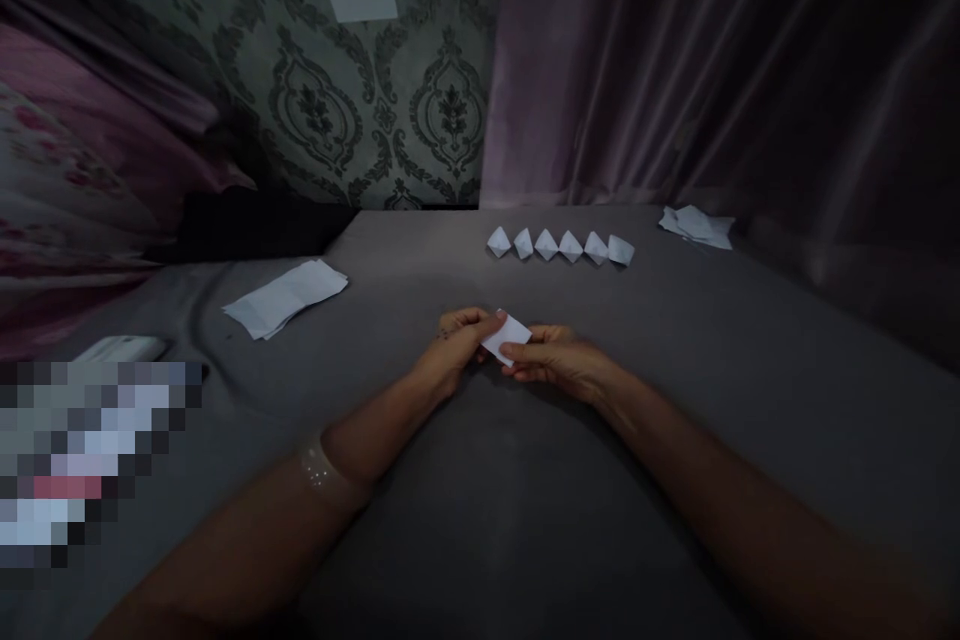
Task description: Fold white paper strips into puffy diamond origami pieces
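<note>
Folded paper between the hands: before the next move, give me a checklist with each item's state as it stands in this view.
1. Left hand has hold of the folded paper: ok, thumb at its upper left.
2. Right hand has hold too: ok, thumb across its lower part.
3. Row of six folded pieces clear of both hands: ok, it sits beyond them.
4. Paper sheets clear of the left arm: ok, they lie apart from it.
5. Light on the work: not ok, the scene is dim.
6. Creases sharp on the held paper: cannot tell, too small.
</note>
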The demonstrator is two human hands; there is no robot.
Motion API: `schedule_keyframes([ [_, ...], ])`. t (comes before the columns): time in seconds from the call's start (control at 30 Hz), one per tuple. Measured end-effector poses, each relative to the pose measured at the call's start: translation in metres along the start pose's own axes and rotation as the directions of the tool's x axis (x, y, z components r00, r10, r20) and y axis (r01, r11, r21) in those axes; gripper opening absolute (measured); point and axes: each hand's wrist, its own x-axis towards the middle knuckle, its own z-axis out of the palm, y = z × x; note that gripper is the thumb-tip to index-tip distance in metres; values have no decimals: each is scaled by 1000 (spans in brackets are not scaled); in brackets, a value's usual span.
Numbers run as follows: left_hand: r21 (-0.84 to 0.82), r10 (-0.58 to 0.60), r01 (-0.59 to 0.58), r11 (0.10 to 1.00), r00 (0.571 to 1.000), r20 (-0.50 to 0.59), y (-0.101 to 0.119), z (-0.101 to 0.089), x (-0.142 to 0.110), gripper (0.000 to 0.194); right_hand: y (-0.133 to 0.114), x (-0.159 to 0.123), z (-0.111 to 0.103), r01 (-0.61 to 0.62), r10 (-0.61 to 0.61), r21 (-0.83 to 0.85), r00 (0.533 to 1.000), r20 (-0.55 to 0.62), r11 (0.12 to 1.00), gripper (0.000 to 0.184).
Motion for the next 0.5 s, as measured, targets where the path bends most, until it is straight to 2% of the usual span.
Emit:
schedule_keyframes([
  [0.13,7,-7,6,1000,999,33,1,2,-1,38,-2,-3,4,-19,19,-9,1000,-10,1000,7],
  [0.27,47,42,-44,998,998,43,3,3,-3,39,0,-2,5,15,-15,-30,1000,0,999,9],
  [0.4,95,63,-67,993,997,42,4,3,-3,38,3,1,5,51,-52,-13,997,-64,999,8],
  [0.5,122,66,-71,990,997,49,4,1,-3,38,4,3,4,35,-34,9,993,-111,999,12],
])
